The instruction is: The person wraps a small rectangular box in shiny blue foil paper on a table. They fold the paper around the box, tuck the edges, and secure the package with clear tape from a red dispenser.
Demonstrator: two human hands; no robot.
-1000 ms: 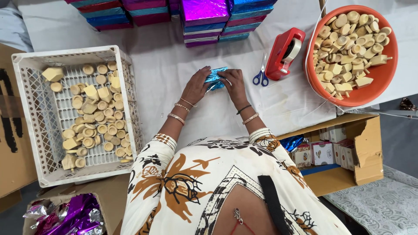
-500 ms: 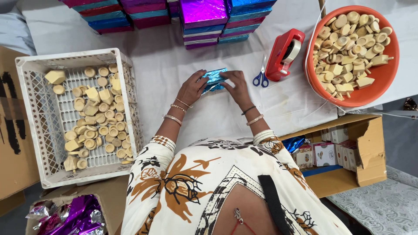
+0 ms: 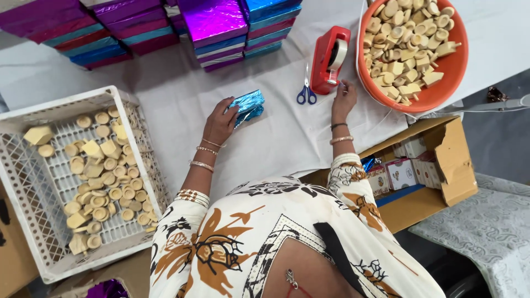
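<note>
Fingers (image 3: 231, 108) of your left hand (image 3: 220, 124) curl over the near end of the blue foil-wrapped box (image 3: 248, 106), pressing it to the white-covered worktop (image 3: 276, 138); the box lies slightly tilted, just beyond your knuckles, and that hand is closed on it. Your right hand (image 3: 343, 101) is well apart from the box, off to its right, with its fingertips (image 3: 342, 86) pinched at the front of the red tape dispenser (image 3: 328, 59); they seem to nip the tape end, though it is too small to be sure. Blue-handled scissors (image 3: 306, 92) lie between the box and the dispenser. An orange bowl (image 3: 441, 91) of pale pieces sits just beside your right hand, a white crate (image 3: 33, 221) of similar pieces lies to your left, and stacks of foil-wrapped boxes (image 3: 215, 27) stand at the far edge.
</note>
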